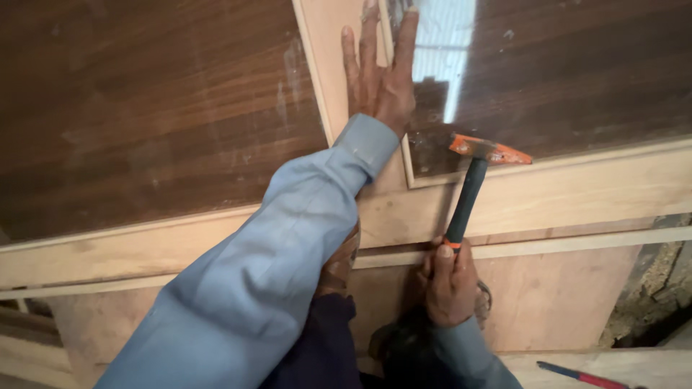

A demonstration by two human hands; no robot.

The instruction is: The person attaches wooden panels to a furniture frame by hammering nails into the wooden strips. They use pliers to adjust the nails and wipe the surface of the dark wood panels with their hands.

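Against the wooden door (216, 238), hammer (472, 187) upright, head up, gripped by right hand (450, 284)

A red-and-blue pencil-like stick (580, 375) lies on a pale wooden board (634, 366), low and to the right of the right hand (450, 284). Rough crumbly masonry (652, 288) shows further right, beside the plain plywood sheet (555, 299).

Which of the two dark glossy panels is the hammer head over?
The right-hand panel, with the bright window reflection; the hammer sits at its lower left corner.
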